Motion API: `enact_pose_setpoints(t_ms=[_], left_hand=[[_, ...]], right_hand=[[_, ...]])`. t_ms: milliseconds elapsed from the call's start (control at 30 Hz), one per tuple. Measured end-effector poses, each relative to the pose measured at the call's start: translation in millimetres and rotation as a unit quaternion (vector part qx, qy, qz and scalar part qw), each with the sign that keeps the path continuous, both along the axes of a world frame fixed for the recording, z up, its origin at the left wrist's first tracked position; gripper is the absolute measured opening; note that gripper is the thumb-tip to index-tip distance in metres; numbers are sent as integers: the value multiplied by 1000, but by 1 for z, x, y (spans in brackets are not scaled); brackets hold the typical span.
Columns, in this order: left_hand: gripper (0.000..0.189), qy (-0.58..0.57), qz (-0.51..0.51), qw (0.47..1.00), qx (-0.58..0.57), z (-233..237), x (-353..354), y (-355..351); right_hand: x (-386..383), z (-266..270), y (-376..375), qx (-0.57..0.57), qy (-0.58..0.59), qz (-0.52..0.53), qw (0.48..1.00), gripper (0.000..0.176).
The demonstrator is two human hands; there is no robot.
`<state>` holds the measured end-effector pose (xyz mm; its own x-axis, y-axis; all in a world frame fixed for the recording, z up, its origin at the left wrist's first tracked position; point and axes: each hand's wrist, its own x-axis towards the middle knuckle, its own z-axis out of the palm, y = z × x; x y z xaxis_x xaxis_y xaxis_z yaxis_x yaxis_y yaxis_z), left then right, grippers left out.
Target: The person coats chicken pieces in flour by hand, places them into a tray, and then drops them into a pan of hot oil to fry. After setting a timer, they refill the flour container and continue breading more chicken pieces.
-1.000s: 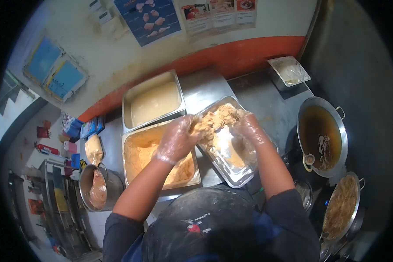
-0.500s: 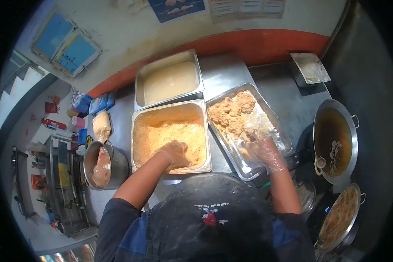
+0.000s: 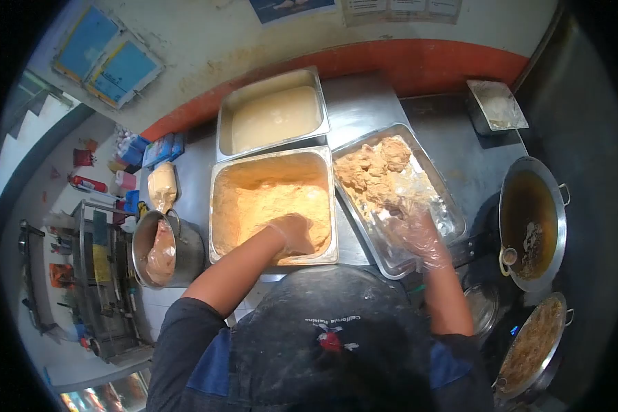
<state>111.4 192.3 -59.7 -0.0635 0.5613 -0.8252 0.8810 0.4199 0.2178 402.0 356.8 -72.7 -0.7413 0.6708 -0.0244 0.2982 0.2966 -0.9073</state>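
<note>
My left hand [image 3: 295,234], in a clear plastic glove, reaches into the orange-tinted breading flour [image 3: 268,199] in a deep steel pan [image 3: 215,206]. Its fingers are sunk in the flour or turned away, so their grip is hidden. Over a shallower steel tray [image 3: 458,226] on the right is my gloved right hand [image 3: 422,240]. Its fingers look spread apart at the near edge of a heap of flour-coated pieces [image 3: 374,165]. I make out nothing held in that hand.
Behind the flour pan stands a pan of pale liquid [image 3: 275,117]. A pot of raw meat [image 3: 161,257] is at the left. Two wide pans, one of dark oil [image 3: 529,213] and one bubbling [image 3: 534,343], stand at the right. A small steel container [image 3: 498,110] sits at the back right.
The view has shifted slightly. My left hand has moved a little to the right in the flour. My right hand stays over the tray of coated pieces.
</note>
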Motion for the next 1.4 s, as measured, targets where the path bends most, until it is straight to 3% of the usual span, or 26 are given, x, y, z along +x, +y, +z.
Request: enact_pose_setpoints(t_ms=[33, 100, 200, 233, 300, 367, 433, 467, 500, 567, 600, 633, 667, 700, 733, 767, 800, 867, 1000, 1067, 1100, 1133, 1167, 1233, 1367, 1400], left_hand=[[88, 23, 32, 998, 40, 11, 4, -2], [86, 46, 66, 994, 79, 13, -3, -13], [75, 21, 146, 934, 326, -2, -26, -43], [75, 25, 147, 933, 326, 8, -23, -47], [62, -33, 170, 881, 439, 36, -14, -53], [56, -61, 194, 844, 497, 22, -15, -66], [61, -34, 229, 786, 573, 29, -6, -71], [80, -14, 261, 821, 507, 33, -8, -76], [80, -10, 272, 815, 512, 35, -7, -83], [104, 24, 270, 776, 569, 36, -5, -98], [104, 26, 282, 769, 573, 35, -10, -108], [111, 52, 267, 803, 530, 35, -18, -123], [119, 76, 252, 834, 484, 39, -20, -131], [119, 75, 264, 829, 486, 41, -17, -137], [114, 79, 283, 853, 432, 46, -17, -142], [110, 81, 298, 873, 377, 50, -16, -144], [99, 98, 286, 884, 356, 42, -18, -150], [92, 123, 272, 885, 356, 15, -21, -159], [76, 174, 255, 894, 326, 31, -10, -154], [75, 181, 253, 893, 327, 25, -10, -154], [74, 188, 247, 893, 325, 23, -10, -153], [74, 187, 246, 893, 327, 25, -9, -152], [74, 186, 253, 897, 311, 28, -9, -150], [73, 184, 260, 901, 294, 28, -8, -149], [73, 192, 235, 900, 314, 14, -10, -152], [73, 201, 233, 897, 318, 11, -10, -154]], right_hand=[[-5, 6, -3, 0, -4, 1, 1000, 42], [-21, 15, -7, 190, -24, 25, 981, 43], [-65, 26, -18, 272, 59, 95, 956, 50], [-80, 33, -27, 320, 97, 128, 934, 53], [-111, 34, -47, 346, 95, 119, 926, 55], [-133, 46, -56, 374, 96, 119, 915, 58], [-151, 73, -58, 78, 50, 265, 960, 62], [-159, 66, -61, 51, 107, 265, 957, 52], [-165, 61, -63, 55, 105, 278, 953, 52], [-172, 54, -64, 173, 61, 243, 952, 34], [-176, 39, -57, 141, 94, 267, 949, 25], [-180, 24, -49, 108, 125, 292, 942, 17], [-185, 19, -46, 280, -7, 320, 905, 18], [-189, 14, -45, 440, -133, 331, 824, 23], [-191, 9, -45, 420, -95, 331, 840, 38], [-195, 12, -46, 425, -95, 338, 834, 38], [-200, 14, -49, 279, 15, 353, 893, 40], [-204, 23, -51, 121, 120, 362, 916, 42], [-194, 76, -56, 43, 72, 369, 926, 17], [-195, 70, -54, 27, 59, 370, 927, 12], [-199, 48, -49, 248, -57, 386, 887, 12], [-200, 37, -45, 451, -170, 375, 791, 12], [-198, 44, -44, 453, -172, 372, 791, 12], [-191, 59, -48, 289, 58, 345, 891, 12], [-189, 67, -47, 276, 99, 372, 881, 5], [-186, 54, -46, 361, 12, 353, 863, 4]])
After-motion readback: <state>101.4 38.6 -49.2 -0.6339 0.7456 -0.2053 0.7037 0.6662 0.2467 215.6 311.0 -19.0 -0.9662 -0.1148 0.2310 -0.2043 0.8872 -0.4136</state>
